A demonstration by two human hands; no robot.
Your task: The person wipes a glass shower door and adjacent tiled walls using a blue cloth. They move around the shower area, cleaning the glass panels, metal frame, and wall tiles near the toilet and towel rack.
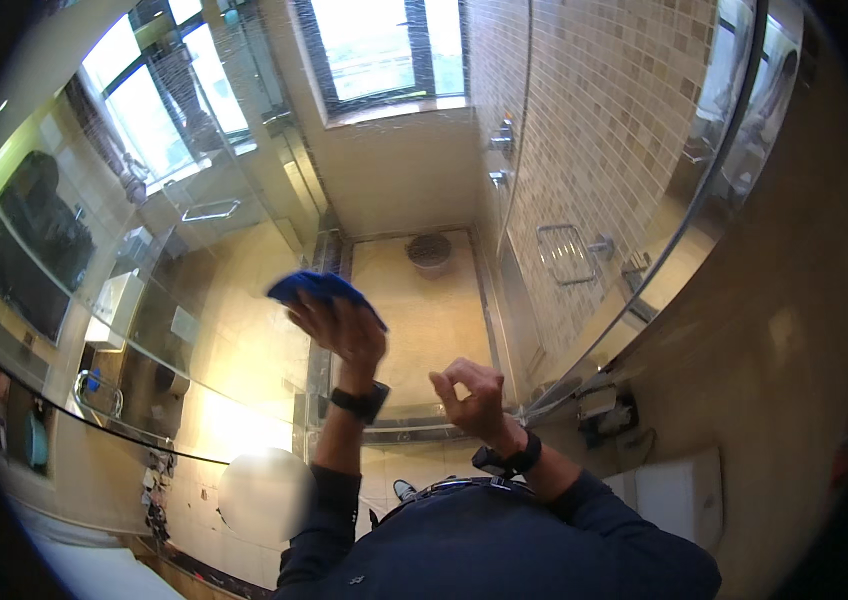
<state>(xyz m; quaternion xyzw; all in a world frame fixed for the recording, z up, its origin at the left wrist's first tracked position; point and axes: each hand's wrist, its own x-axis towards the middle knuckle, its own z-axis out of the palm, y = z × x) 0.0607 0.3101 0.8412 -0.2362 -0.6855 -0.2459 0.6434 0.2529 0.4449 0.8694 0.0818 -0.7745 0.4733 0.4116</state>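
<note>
My left hand (341, 330) is raised with its fingers spread over a folded blue cloth (325, 286), gripping it at the glass shower panel (244, 300). Whether the cloth touches the glass is hard to tell. Lower and to the right, my right hand (472, 394) is held in front of my waist. Its fingers curl in, thumb and forefinger forming a ring, and I see nothing in it. Beyond the hands lies the beige shower floor (416, 330), where a round dark-topped container (429, 253) stands near the far wall.
A metal door handle (211, 210) projects from the glass at left. On the mosaic wall (604, 112) hangs a wire soap basket (566, 255). A white washbasin (114, 311) shows through the glass. A white toilet (683, 491) stands right; a blurred round white object (266, 495) is low left.
</note>
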